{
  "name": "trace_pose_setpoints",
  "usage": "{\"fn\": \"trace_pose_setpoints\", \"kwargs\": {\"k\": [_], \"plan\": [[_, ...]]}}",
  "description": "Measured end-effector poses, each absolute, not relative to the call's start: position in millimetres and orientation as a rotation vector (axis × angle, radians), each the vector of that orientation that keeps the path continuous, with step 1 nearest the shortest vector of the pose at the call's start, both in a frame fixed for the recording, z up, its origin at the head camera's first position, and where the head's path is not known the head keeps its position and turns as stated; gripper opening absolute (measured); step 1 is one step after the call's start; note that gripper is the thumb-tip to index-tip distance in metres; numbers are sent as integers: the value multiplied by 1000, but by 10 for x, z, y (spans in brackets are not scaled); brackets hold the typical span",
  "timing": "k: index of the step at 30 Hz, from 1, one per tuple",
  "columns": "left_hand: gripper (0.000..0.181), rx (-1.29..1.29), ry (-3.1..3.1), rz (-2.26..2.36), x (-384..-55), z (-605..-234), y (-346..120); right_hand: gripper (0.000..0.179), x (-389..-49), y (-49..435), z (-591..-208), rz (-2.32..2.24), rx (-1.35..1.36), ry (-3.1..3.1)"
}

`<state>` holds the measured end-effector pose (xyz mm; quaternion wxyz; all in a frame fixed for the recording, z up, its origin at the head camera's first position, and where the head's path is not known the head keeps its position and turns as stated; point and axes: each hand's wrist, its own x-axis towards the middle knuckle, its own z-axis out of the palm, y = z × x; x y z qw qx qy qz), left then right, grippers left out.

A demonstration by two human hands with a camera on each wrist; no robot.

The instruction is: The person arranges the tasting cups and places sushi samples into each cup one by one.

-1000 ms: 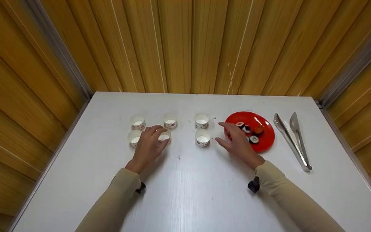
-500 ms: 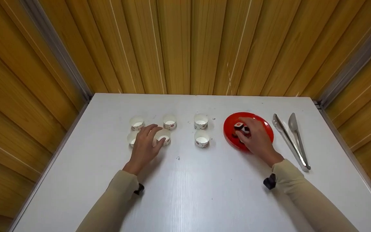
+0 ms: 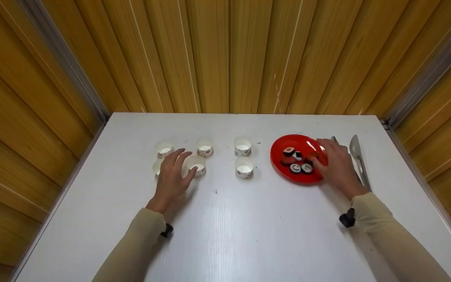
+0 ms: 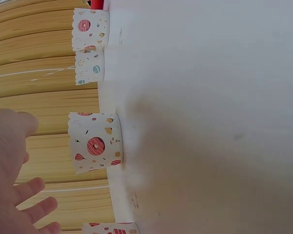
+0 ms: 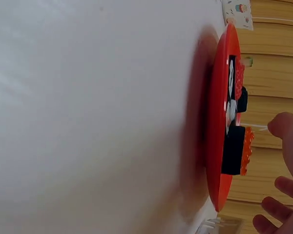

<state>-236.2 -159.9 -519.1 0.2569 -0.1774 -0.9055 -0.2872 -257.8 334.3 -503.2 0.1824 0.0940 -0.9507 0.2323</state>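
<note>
My left hand (image 3: 172,178) hovers among the white paper cups at the left, thumb and fingers spread. A patterned paper cup (image 3: 197,166) lies just right of its thumb; in the left wrist view that cup (image 4: 95,141) stands apart from the fingers. My right hand (image 3: 337,166) reaches over the right side of a red plate (image 3: 278,160), fingers apart and holding nothing. Several sushi pieces (image 3: 295,168) lie on the plate. Closest to the right thumb is an orange-topped sushi piece (image 5: 237,151), wrapped in black, with a gap between them.
Two more paper cups, a rear cup (image 3: 242,147) and a front cup (image 3: 244,168), stand between the hands. Behind the left hand are further cups (image 3: 204,147). Metal tongs (image 3: 360,162) lie right of the plate, partly covered by the right hand. Wood-patterned panels enclose the white table (image 3: 225,227).
My right hand has swept rightward from the plate's left edge, across the sushi, to its right side. My left hand has drawn slightly left, and its fingers have spread more.
</note>
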Motion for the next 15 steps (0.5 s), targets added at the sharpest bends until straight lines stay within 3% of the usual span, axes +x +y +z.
{"fn": "trace_pose_setpoints", "kwargs": {"k": [15], "plan": [[67,-192,-2469,-930,-2348,-5222,-1906,72,-2458,3763,-5014,591,2,-2945]]}}
